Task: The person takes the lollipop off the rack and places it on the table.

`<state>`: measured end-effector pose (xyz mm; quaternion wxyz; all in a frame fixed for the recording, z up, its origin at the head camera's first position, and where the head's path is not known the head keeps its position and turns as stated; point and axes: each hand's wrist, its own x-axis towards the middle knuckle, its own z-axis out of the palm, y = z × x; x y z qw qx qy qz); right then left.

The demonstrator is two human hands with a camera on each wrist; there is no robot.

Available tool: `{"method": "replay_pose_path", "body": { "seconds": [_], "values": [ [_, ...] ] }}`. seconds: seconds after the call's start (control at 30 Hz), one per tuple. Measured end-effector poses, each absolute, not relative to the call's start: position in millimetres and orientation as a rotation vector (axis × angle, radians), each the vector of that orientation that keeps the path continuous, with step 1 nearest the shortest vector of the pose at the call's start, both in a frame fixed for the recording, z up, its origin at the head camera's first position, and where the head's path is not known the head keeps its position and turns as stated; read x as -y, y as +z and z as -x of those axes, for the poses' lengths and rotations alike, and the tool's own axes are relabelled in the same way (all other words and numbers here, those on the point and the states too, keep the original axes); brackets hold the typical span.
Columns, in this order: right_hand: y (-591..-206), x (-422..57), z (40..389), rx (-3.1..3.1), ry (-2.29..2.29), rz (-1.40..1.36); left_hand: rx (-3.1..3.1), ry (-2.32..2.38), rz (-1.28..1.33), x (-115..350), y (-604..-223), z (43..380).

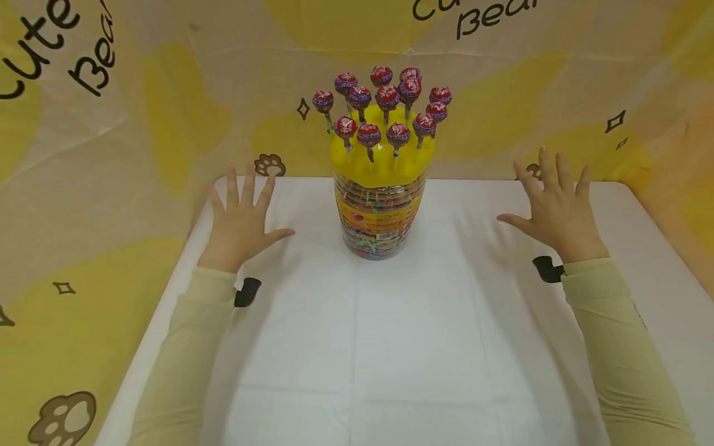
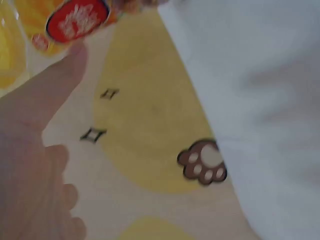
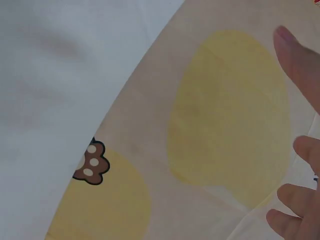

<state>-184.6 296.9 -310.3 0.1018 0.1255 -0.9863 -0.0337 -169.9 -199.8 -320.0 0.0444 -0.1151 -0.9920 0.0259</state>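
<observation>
Toward the far edge of the white table stands a clear ribbed jar with a bright yellow lid. Several wrapped lollipops in red and purple stick up from that lid. My left hand is spread, palm down, to the left of the jar and apart from it. On the other side, my right hand has its fingers fanned out, also away from the jar. Neither hand holds anything. Part of the jar's label shows past the thumb in the left wrist view.
A white cloth covers the table. Behind and beside it hangs a yellow and cream backdrop with paw prints and lettering. Black straps show at both wrists. Colourful contents are visible through the jar's wall.
</observation>
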Motion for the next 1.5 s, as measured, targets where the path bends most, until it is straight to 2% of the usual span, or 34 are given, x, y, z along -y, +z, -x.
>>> {"method": "replay_pose_path", "body": {
  "seconds": [0.17,0.33,0.7,0.9,1.2,1.3,1.5],
  "values": [
    [-309,-294,188,2.888,0.018,-0.288,2.924,-0.103,0.482,177,-339,167],
    [-306,-282,195,2.796,0.159,-0.304,2.771,-0.592,0.551,146,-354,161],
    [-305,-242,209,2.342,0.403,-0.482,2.315,-1.560,0.394,75,-362,164],
    [-294,-208,220,2.297,0.810,-0.496,2.240,-1.694,0.295,67,-366,169],
    [-266,-160,228,2.010,1.888,-0.414,2.338,-1.665,0.272,63,-373,174],
    [-263,-154,228,1.889,2.021,-0.425,2.330,-1.682,0.275,62,-371,173],
    [-260,-150,231,1.857,1.982,-0.397,2.319,-1.710,0.297,64,-367,176]
  ]
}}
